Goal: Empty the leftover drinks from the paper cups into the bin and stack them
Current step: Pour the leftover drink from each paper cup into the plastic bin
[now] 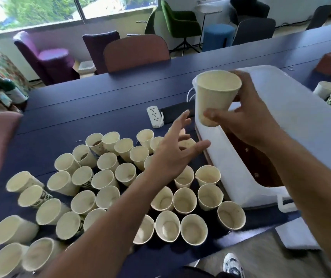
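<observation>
Risk first: could spill brown drink onto the dark blue counter (pixel 80 101) if the cream paper cup (pixel 216 97), held at the near-left edge of the white plastic bin (pixel 301 121), tips before clearing that rim. Could also knock over standing cups, since the left forearm reaches low across the crowd of cream paper cups (pixel 104 179) packed tightly on the near left; several look to hold dregs. Hard to tell whether the raised cup is already emptied, its inside being blurred.

Right hand (pixel 249 119): raised over the bin's left wall, grip clamped on the cup, thumb on the near side low down, fingers curled round the far side, cup roughly upright with a slight lean. Left hand (pixel 176 149): stretched forward above the far cups, fingers spread apart, holding nothing. Brown liquid pooled inside the bin, right of the cups.
</observation>
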A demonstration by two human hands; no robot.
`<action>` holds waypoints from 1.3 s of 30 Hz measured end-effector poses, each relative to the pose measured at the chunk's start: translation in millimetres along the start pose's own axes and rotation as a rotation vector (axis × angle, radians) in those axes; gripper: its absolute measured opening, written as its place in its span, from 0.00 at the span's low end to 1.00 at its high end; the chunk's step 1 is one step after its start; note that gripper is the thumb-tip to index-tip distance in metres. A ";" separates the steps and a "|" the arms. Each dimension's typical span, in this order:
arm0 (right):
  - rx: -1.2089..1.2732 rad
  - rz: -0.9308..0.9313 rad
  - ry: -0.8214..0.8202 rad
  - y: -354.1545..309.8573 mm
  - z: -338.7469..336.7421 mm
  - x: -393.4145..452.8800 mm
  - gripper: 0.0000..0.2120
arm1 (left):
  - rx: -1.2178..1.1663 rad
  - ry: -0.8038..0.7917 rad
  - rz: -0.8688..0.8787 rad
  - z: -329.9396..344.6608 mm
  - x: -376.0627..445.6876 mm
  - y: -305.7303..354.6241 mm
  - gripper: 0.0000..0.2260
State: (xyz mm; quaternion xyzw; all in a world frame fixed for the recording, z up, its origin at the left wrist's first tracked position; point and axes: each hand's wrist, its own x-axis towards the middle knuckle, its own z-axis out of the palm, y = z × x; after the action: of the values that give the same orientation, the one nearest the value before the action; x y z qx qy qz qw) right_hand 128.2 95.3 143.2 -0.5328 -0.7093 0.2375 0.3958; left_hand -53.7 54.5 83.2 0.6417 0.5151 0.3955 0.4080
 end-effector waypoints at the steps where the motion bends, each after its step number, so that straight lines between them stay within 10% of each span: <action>1: 0.040 -0.026 -0.056 -8.8 8.9 -1.5 0.38 | -0.015 0.050 -0.004 -9.3 -8.2 0.5 0.39; 16: 0.374 -0.001 -0.858 -54.4 165.3 -30.7 0.30 | -0.139 0.521 -0.289 -103.0 -135.5 -80.5 0.23; 22: 0.302 0.019 -0.807 -89.5 216.6 -17.9 0.10 | 0.018 0.675 -0.360 -134.3 -162.6 -99.2 0.21; 39: 0.049 -0.170 -0.504 -165.5 441.4 115.7 0.12 | 0.245 0.871 -0.556 -281.2 -178.7 -173.5 0.13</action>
State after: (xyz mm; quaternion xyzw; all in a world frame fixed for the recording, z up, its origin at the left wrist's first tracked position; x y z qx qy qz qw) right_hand -339.1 189.1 51.1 -0.3856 -0.8217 0.3457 0.2380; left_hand -401.3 -64.9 5.6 0.3002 0.8300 0.4391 0.1676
